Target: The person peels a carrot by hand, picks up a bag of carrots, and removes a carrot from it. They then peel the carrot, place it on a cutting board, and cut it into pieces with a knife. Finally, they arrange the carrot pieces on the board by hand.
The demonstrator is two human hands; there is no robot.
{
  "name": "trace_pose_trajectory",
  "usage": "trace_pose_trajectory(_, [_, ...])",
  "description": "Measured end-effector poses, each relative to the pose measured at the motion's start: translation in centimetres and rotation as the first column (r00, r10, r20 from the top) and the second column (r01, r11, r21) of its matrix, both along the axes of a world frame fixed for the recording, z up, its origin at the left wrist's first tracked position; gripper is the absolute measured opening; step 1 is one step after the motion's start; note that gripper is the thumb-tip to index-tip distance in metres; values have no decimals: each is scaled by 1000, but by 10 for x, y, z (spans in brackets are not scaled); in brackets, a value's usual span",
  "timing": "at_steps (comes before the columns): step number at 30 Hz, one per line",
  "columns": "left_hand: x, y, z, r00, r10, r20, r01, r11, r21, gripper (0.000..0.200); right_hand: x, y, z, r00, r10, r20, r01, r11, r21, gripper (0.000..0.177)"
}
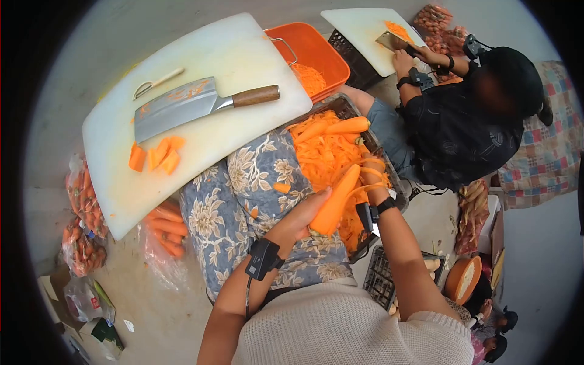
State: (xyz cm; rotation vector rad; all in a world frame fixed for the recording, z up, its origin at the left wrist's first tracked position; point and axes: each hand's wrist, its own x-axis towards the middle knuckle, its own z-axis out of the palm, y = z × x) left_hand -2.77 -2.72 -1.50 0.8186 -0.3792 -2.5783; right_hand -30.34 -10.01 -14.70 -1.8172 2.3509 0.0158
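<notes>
A large peeled carrot (336, 204) is in my left hand (312, 213), whose fingers are closed round its thick lower end. My right hand (372, 182) is just to the right of the carrot, with loops of orange peel (376, 165) over it. Its fingers are hidden, and I cannot make out what it holds. Under both hands, a dark crate (384, 149) holds a heap of carrot peelings (319, 159), and a whole carrot (348, 125) lies on the heap.
A white board (243, 55) bears a cleaver (176, 109), a peeler (157, 83) and carrot pieces (163, 154). Behind it stands an orange bin (328, 52). A co-worker (468, 121) cuts at another board (359, 36). Bagged carrots (165, 230) lie lower left.
</notes>
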Motion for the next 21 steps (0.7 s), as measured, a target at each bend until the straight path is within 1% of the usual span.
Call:
trace_pose_trajectory(1, [-1,1,-5,997,45,-67,-40,997,72,45,20,12,30,756,-224,615,338,938,-74,15])
trace_pose_trajectory(2, [-2,0,-9,987,91,-130,-73,988,139,46,37,22,55,147,-223,964,620,780,86,18])
trace_pose_trajectory(3, [-5,0,-10,988,93,-122,-76,988,138,46,45,31,64,140,-223,965,618,781,91,18])
trace_pose_trajectory(5, [-12,0,-10,967,240,-81,-227,963,143,48,55,47,77,322,-220,921,641,766,-41,24])
trace_pose_trajectory(6, [-12,0,-10,968,237,-80,-224,965,138,48,62,53,90,320,-217,922,644,764,-44,24])
trace_pose_trajectory(8, [-13,1,-9,964,257,-70,-241,954,179,48,82,62,122,170,-181,969,720,694,4,28])
trace_pose_trajectory(9, [-13,1,-9,964,258,-72,-242,955,172,48,94,68,138,119,-102,988,730,683,-17,29])
trace_pose_trajectory(10, [-13,1,-9,961,265,-78,-249,953,172,48,102,71,149,118,-93,989,730,683,-22,29])
trace_pose_trajectory(12, [-12,0,-9,958,274,-80,-259,952,161,47,117,76,162,94,-24,995,665,745,-45,30])
trace_pose_trajectory(13, [-13,1,-9,955,286,-77,-272,950,155,47,124,79,164,145,3,989,620,779,-93,28])
trace_pose_trajectory(14, [-15,2,-10,951,299,-76,-286,946,152,47,129,80,162,144,8,990,618,780,-97,28])
trace_pose_trajectory(15, [-16,2,-11,950,303,-78,-290,946,147,47,137,79,165,321,74,944,537,807,-246,25])
trace_pose_trajectory(16, [-15,2,-12,960,270,-81,-263,961,87,48,147,80,168,482,144,865,429,822,-375,22])
trace_pose_trajectory(17, [-14,6,-15,968,238,-77,-237,971,32,48,159,82,171,416,129,900,484,806,-340,21])
trace_pose_trajectory(18, [-12,8,-13,966,249,-68,-246,968,37,48,162,82,165,408,127,904,479,813,-331,21])
trace_pose_trajectory(20, [-13,8,-7,974,227,-12,-227,974,-23,48,160,79,146,623,69,779,368,853,-370,22])
trace_pose_trajectory(21, [-14,7,-15,972,229,51,-228,973,-34,47,161,76,142,622,94,777,378,834,-403,24])
